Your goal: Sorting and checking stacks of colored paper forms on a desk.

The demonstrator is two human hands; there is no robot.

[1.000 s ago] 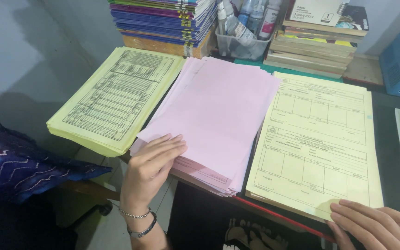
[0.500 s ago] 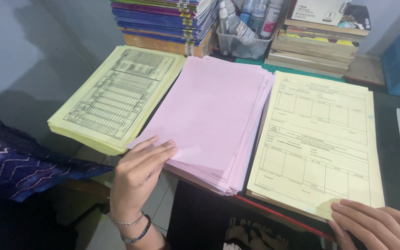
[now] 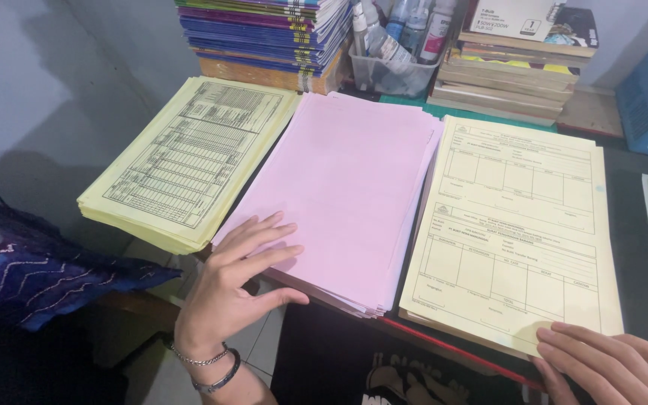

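1. So, left hand (image 3: pixel 226 296) lies flat on the near left corner of the pink paper stack (image 3: pixel 346 187), fingers spread, grip open, nothing pinched or lifted. Two bracelets on that wrist.
2. Right hand (image 3: pixel 613 364) rests on the near right corner of the cream form stack (image 3: pixel 515 232), fingertips on the top sheet. Grip looks open too, though the hand runs off the bottom edge, so I can't see the thumb.
3. Three piles sit side by side on the table (image 3: pixel 628 247): a yellow stack with a printed grid (image 3: pixel 189 157) on the left, pink in the middle, cream forms on the right. The pink pile overhangs the table's near edge a bit.
4. Progress-wise, I'd say it's at the start of a pick: both hands are placed on top sheets but no sheet is raised or slid off either pile. All three stacks look thick and fairly squared up.
5. Behind them: a pile of colourful notebooks (image 3: pixel 264 34), a clear tub of bottles (image 3: pixel 395 52), and more stacked books (image 3: pixel 519 71).
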